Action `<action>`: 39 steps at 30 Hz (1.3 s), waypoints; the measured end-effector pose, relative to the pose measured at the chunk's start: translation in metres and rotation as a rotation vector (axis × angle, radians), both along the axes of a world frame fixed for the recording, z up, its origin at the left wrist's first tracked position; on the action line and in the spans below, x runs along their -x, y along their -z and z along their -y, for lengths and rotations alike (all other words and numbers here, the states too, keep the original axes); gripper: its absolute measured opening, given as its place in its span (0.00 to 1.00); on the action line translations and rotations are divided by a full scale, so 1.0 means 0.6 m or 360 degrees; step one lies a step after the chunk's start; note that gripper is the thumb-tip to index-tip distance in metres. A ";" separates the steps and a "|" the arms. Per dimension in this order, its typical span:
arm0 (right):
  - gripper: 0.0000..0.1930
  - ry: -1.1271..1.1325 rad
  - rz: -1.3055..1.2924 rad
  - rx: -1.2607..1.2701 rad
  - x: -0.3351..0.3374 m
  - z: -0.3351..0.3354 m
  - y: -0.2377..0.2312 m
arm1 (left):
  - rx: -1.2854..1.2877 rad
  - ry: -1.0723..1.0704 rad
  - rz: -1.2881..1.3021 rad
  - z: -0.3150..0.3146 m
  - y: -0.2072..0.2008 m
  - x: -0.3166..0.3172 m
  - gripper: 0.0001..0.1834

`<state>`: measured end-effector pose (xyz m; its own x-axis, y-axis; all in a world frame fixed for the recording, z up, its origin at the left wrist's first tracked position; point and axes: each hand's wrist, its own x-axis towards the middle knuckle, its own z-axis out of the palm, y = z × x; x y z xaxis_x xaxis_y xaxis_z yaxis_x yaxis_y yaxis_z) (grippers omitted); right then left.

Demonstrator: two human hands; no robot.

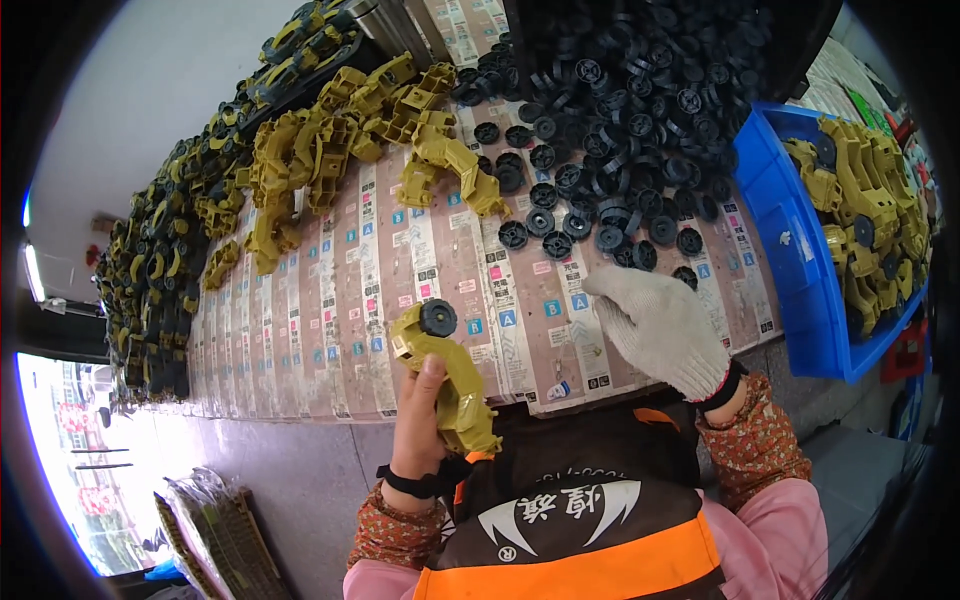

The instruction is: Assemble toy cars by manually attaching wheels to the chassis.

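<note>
My bare left hand [424, 410] is closed around a yellow plastic toy car body [462, 392], held tilted over the table's near edge. One black toy wheel [438, 317] sits at the upper end of that body. My right hand [665, 330], in a white knitted glove, is over the table just on the near side of the loose black wheels [610, 238]. Its fingers look pressed together, and whatever may be in them is hidden. Past the wheels, a dark bin [520, 50] tipped toward me holds a heap of the same wheels.
Loose yellow car bodies [300, 150] lie across the table [330, 330] at the left. Beyond them, bodies with black wheels [150, 270] are stacked high along the far left edge. A blue crate [795, 240] with yellow bodies stands at the right. Flattened cardboard [215, 530] leans below left.
</note>
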<state>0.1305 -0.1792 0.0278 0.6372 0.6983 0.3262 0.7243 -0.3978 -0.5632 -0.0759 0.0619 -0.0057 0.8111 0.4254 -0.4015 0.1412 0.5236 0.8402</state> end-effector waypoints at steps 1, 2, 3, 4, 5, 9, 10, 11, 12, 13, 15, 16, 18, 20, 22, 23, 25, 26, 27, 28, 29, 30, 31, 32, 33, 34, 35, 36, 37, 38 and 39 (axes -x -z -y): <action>0.10 -0.0007 0.0003 0.0001 -0.005 0.001 0.007 | 0.0131 0.0040 -0.0007 -0.006 0.001 0.008 0.28; 0.08 0.0102 0.0158 0.0038 -0.011 0.001 0.013 | 0.0262 0.0081 -0.0013 -0.008 0.001 0.011 0.29; 0.07 0.0211 0.0314 0.0075 -0.018 -0.001 0.014 | 0.0275 -0.0097 0.0009 0.002 0.003 0.006 0.30; 0.07 0.0201 0.0312 0.0073 -0.026 -0.007 0.012 | 0.0273 -0.0107 0.0008 0.007 -0.002 0.001 0.30; 0.06 0.0207 0.0316 0.0059 -0.037 -0.017 0.007 | 0.0294 -0.0119 0.0038 0.011 -0.009 -0.005 0.29; 0.05 0.0183 0.0505 0.0224 -0.065 -0.086 0.009 | 0.0294 0.0069 0.0128 0.013 -0.014 -0.019 0.26; 0.05 0.0147 0.0591 0.0403 -0.073 -0.100 0.016 | 0.0293 0.0080 0.0136 0.017 -0.014 -0.025 0.26; 0.05 0.0160 0.0664 0.0584 -0.082 -0.114 0.031 | 0.0294 0.0126 0.0153 0.022 -0.012 -0.030 0.26; 0.05 0.0167 0.0669 0.0581 -0.087 -0.117 0.040 | 0.0296 0.0171 0.0169 0.026 -0.010 -0.035 0.26; 0.04 0.0162 0.0651 0.0622 -0.087 -0.125 0.047 | 0.0345 0.0168 0.0167 0.028 -0.008 -0.034 0.25; 0.03 0.0145 0.0633 0.0655 -0.087 -0.130 0.050 | 0.0376 0.0151 0.0168 0.030 -0.006 -0.035 0.24; 0.05 0.0135 0.0673 0.0666 -0.086 -0.125 0.043 | 0.0420 0.0151 0.0171 0.031 -0.004 -0.035 0.24; 0.07 0.0121 0.0711 0.0678 -0.077 -0.122 0.033 | 0.0410 0.0109 0.0155 0.032 0.001 -0.037 0.24; 0.09 0.0064 0.0718 0.0709 -0.068 -0.122 0.032 | 0.0417 0.0064 0.0143 0.030 0.006 -0.040 0.24; 0.09 -0.0059 0.0639 0.0594 -0.052 -0.118 0.040 | 0.0425 0.0018 0.0133 0.030 0.019 -0.041 0.24; 0.08 -0.0177 0.0560 0.0478 -0.041 -0.113 0.043 | 0.0432 -0.0024 0.0125 0.030 0.022 -0.042 0.24; 0.08 -0.0210 0.0384 0.0457 -0.013 -0.094 0.036 | 0.0402 -0.0060 0.0096 0.036 0.015 -0.046 0.24; 0.07 -0.0252 0.0210 0.0429 0.004 -0.083 0.030 | 0.0368 -0.0108 0.0067 0.039 0.013 -0.048 0.23; 0.09 -0.0244 -0.0001 0.0349 0.022 -0.071 0.019 | 0.0370 -0.0119 0.0066 0.042 0.013 -0.052 0.23; 0.09 -0.0247 -0.0005 0.0353 0.041 -0.063 0.014 | 0.0308 -0.0171 0.0107 0.048 0.011 -0.056 0.22; 0.09 -0.0257 -0.0259 0.0176 0.058 -0.057 0.011 | 0.0250 -0.0217 0.0150 0.052 0.010 -0.061 0.22; 0.10 -0.0263 -0.0512 -0.0005 0.072 -0.052 0.005 | 0.0256 -0.0214 0.0149 0.054 0.009 -0.062 0.22; 0.13 -0.0284 -0.0678 -0.0067 0.082 -0.050 -0.005 | 0.0226 -0.0202 0.0158 0.056 0.007 -0.065 0.21; 0.13 -0.0273 -0.0677 -0.0066 0.092 -0.049 0.000 | 0.0194 -0.0189 0.0167 0.057 0.006 -0.068 0.20; 0.15 -0.0227 -0.0726 -0.0147 0.103 -0.048 0.008 | 0.0197 -0.0178 0.0167 0.061 0.008 -0.073 0.20; 0.17 -0.0184 -0.0778 -0.0232 0.113 -0.048 0.013 | 0.0140 -0.0212 0.0183 0.068 0.011 -0.075 0.20; 0.19 -0.0161 -0.0801 -0.0213 0.119 -0.046 0.014 | 0.0082 -0.0245 0.0198 0.072 0.013 -0.077 0.20; 0.19 -0.0154 -0.0804 -0.0218 0.121 -0.045 0.011 | 0.0079 -0.0237 0.0195 0.074 0.015 -0.077 0.20; 0.18 -0.0167 -0.0820 -0.0252 0.122 -0.044 0.008 | 0.0078 -0.0255 0.0207 0.076 0.017 -0.076 0.20; 0.18 -0.0181 -0.0835 -0.0286 0.123 -0.043 0.007 | 0.0076 -0.0274 0.0219 0.078 0.019 -0.076 0.20; 0.18 -0.0179 -0.0839 -0.0289 0.126 -0.042 0.009 | 0.0074 -0.0272 0.0215 0.080 0.019 -0.076 0.20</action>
